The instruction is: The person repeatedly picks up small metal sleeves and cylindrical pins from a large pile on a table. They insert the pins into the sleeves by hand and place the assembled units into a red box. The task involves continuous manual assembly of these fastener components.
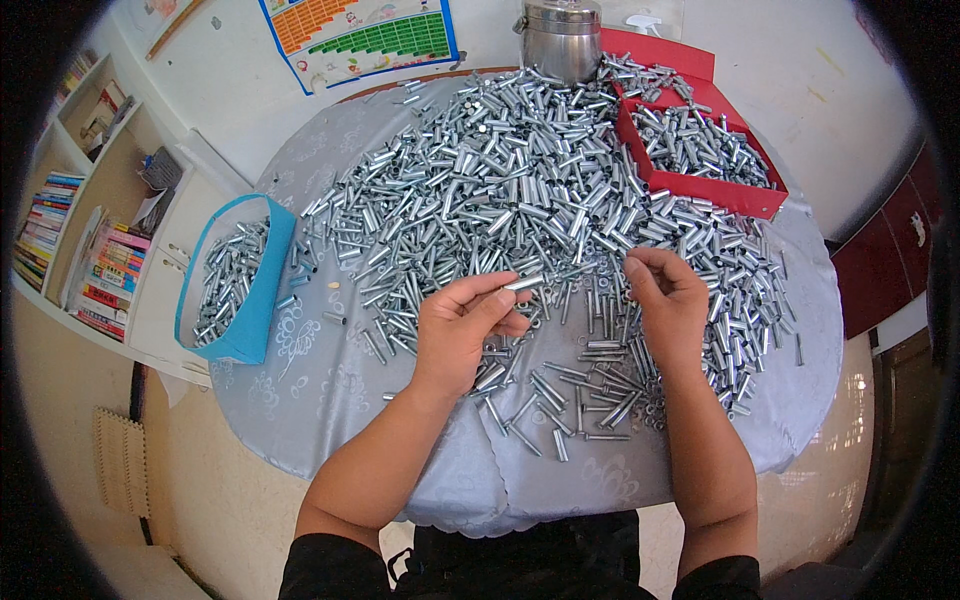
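Between the thumb and fingertips of my left hand point(455, 325) is a shiny metal sleeve point(526, 283), lying almost level and pointing to the right. My right hand point(672, 310) is apart from it, with thumb and index finger pinched together over the pile's near side. Whatever sits in that pinch, if anything, is too small or hidden to make out. A broad heap of silvery metal sleeves and bolts point(470, 190) spreads beyond both hands. Several loose bolts point(550, 395) with thin shanks lie on the cloth between my forearms, and small nuts or washers are scattered near my right wrist.
A blue fabric bin point(252, 315) of metal parts stands at the table's left. An open red box point(715, 195), also filled with metal parts, rests at the back right. Behind the heap stands a steel pot point(562, 45). A grey patterned cloth point(330, 410) covers the round table.
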### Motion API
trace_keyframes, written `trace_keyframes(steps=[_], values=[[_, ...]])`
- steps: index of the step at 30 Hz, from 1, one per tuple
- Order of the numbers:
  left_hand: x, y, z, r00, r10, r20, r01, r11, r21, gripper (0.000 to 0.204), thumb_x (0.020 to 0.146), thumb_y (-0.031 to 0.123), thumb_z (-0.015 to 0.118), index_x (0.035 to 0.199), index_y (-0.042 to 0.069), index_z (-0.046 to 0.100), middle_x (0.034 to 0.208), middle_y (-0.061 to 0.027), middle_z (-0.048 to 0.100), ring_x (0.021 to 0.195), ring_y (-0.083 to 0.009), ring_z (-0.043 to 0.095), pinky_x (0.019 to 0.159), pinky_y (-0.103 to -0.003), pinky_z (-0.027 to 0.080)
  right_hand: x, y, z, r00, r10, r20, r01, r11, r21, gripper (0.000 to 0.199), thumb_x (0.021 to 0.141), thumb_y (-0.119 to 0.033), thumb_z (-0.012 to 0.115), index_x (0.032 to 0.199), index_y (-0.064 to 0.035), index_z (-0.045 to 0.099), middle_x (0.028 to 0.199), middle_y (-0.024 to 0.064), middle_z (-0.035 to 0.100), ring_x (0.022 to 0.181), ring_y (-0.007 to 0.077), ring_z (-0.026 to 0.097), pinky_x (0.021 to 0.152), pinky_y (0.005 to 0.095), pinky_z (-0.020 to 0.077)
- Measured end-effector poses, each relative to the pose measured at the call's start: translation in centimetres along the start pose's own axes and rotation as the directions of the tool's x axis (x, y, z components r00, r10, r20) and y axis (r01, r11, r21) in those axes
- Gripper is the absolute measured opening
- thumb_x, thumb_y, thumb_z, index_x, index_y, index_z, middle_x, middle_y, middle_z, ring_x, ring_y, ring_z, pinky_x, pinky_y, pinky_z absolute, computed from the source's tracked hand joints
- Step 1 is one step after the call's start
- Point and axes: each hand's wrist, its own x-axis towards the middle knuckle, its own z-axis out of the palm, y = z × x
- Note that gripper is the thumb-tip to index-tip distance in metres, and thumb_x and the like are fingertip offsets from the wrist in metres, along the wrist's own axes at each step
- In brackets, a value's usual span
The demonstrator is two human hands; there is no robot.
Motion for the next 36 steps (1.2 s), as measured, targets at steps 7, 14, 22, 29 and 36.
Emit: trace_keyframes(steps=[7, 14, 22, 29, 36], values=[[-0.1, -0.1, 0.0, 1.0, 0.0, 0.005, 0.0, 1.0, 0.015, 0.023, 0.09, 0.004, 0.058, 0.112, -0.004, 0.063, 0.097, -0.0169, 0.069, 0.072, -0.0171, 0.068, 0.066, -0.029, 0.058, 0.7, 1.1, -0.5, 0.867, -0.421, 0.266, 0.495, 0.668, -0.556, 0.015, 0.071, -0.003, 0.069, 0.085, -0.0062, 0.071, 0.083, 0.0099, 0.062, 0.081, 0.0327, 0.057, 0.075, 0.0413, 0.0461], [-0.1, 0.0, 0.1, 1.0, 0.001, 0.017, -0.002, 1.0, 0.017, 0.023, 0.09, 0.004, 0.059, 0.112, -0.004, 0.063, 0.097, -0.0162, 0.07, 0.072, -0.0168, 0.068, 0.066, -0.029, 0.058, 0.2, 0.4, 0.7, 0.807, -0.384, 0.449, 0.59, 0.565, -0.577, 0.013, 0.071, -0.012, 0.071, 0.084, -0.011, 0.073, 0.09, 0.0047, 0.059, 0.091, 0.0274, 0.054, 0.083, 0.0407, 0.0427], [-0.1, -0.1, 0.1, 1.0, -0.004, 0.016, 0.003, 1.0, 0.029, 0.023, 0.09, 0.004, 0.059, 0.111, -0.004, 0.063, 0.096, -0.0161, 0.07, 0.072, -0.0167, 0.068, 0.065, -0.029, 0.058, -0.2, 0.7, 1.7, 0.807, -0.389, 0.444, 0.59, 0.527, -0.611, 0.014, 0.072, -0.017, 0.071, 0.086, -0.0142, 0.074, 0.094, 0.0028, 0.058, 0.104, 0.026, 0.052, 0.105, 0.0483, 0.0324], [-0.1, 0.0, 0.2, 1.0, -0.01, 0.015, 0.01, 1.0, 0.029, 0.023, 0.09, 0.004, 0.059, 0.111, -0.004, 0.063, 0.096, -0.0162, 0.07, 0.072, -0.0168, 0.068, 0.065, -0.028, 0.058, -0.1, 0.4, 1.2, 0.787, -0.343, 0.512, 0.615, 0.499, -0.611, 0.016, 0.072, -0.018, 0.071, 0.087, -0.0164, 0.074, 0.097, 0.0019, 0.06, 0.105, 0.0244, 0.052, 0.109, 0.0495, 0.0288], [-0.1, 0.0, 0.3, 1.0, -0.009, 0.018, 0.007, 0.997, 0.075, 0.023, 0.089, 0.003, 0.06, 0.111, -0.004, 0.064, 0.096, -0.0154, 0.07, 0.072, -0.0163, 0.067, 0.066, -0.028, 0.058, -0.3, 0.2, 1.2, 0.785, -0.341, 0.518, 0.616, 0.522, -0.59, 0.017, 0.072, -0.015, 0.07, 0.089, -0.0108, 0.07, 0.094, 0.0031, 0.06, 0.1, 0.0264, 0.053, 0.106, 0.0478, 0.0319]])
